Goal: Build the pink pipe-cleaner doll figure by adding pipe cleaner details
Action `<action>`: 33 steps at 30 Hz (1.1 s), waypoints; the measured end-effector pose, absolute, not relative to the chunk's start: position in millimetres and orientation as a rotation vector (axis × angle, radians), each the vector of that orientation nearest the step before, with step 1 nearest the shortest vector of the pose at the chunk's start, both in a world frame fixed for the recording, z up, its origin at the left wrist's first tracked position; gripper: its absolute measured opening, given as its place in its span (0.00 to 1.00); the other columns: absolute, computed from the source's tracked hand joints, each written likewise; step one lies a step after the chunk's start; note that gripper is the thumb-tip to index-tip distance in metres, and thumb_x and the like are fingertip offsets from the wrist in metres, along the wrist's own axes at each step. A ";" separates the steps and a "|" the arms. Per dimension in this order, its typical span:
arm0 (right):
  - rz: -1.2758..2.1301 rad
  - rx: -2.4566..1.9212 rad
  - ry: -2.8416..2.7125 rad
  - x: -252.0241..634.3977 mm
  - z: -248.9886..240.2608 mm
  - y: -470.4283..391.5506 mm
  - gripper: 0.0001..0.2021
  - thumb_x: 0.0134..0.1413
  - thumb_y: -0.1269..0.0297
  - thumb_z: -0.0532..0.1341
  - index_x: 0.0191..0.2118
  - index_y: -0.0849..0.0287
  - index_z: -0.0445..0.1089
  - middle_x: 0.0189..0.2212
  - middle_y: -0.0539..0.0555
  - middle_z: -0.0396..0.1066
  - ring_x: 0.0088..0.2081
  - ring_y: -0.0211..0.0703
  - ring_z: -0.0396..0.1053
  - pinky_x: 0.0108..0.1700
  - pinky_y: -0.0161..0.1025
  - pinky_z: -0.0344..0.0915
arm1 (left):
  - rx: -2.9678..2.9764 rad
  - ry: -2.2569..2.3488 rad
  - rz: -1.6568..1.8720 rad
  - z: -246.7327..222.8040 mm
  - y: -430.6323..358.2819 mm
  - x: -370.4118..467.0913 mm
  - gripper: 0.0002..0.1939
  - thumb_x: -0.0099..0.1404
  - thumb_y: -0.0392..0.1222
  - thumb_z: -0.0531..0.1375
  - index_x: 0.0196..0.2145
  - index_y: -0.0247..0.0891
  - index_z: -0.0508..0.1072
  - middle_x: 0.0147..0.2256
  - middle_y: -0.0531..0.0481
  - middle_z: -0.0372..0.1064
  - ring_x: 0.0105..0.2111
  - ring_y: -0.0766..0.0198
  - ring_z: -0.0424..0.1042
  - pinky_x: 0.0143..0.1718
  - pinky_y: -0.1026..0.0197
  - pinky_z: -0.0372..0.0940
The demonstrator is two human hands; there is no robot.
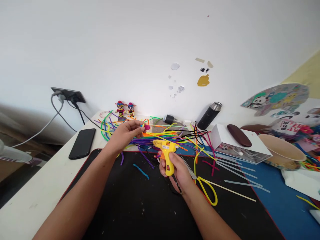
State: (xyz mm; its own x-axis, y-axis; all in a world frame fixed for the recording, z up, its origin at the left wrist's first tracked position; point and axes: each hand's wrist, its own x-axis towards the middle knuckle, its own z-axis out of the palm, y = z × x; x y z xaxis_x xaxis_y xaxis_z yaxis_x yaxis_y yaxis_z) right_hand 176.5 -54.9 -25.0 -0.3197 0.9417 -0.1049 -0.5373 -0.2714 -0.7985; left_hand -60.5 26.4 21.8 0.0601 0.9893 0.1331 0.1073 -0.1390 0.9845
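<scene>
My right hand (178, 171) is wrapped round the handle of a yellow hot glue gun (168, 150), its nozzle pointing left. Pinched in the fingertips of my left hand (127, 131) is a small pink piece (147, 127) with bits of blue and yellow; its exact shape is too small to make out. The nozzle is a short way to the right of and below that piece, apart from it. Behind both hands lies a heap of coloured pipe cleaners (160, 137). A twisted blue pipe cleaner (141, 171) rests on the black mat (130, 206).
Two small figures (125, 109) stand by the wall. A phone (82, 143) lies at left, below a wall socket (68, 94) with cables. Yellow-handled scissors (208, 191), glue sticks (240, 170), a black thermos (209, 115), a white box (241, 143) and a bowl (282, 148) are at right.
</scene>
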 end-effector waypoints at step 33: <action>1.660 -0.663 -0.768 187.0 -27.3 -43.7 0.21 0.61 0.43 0.69 0.40 0.59 0.73 0.20 0.43 0.62 0.16 0.33 0.60 0.18 0.31 0.50 | 1.529 1.279 0.991 10.2 21.3 -36.3 0.24 0.62 0.62 0.70 0.44 0.39 0.80 0.36 0.46 0.81 0.33 0.58 0.76 0.36 0.58 0.71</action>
State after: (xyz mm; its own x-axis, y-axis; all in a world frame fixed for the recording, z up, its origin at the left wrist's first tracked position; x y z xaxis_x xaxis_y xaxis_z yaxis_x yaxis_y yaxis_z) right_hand 187.0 -43.7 -27.3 -0.2078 0.9777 -0.0298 -0.6105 -0.1534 -0.7771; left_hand -36.3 21.3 10.2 0.1493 0.9881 0.0367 0.2822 -0.0781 0.9562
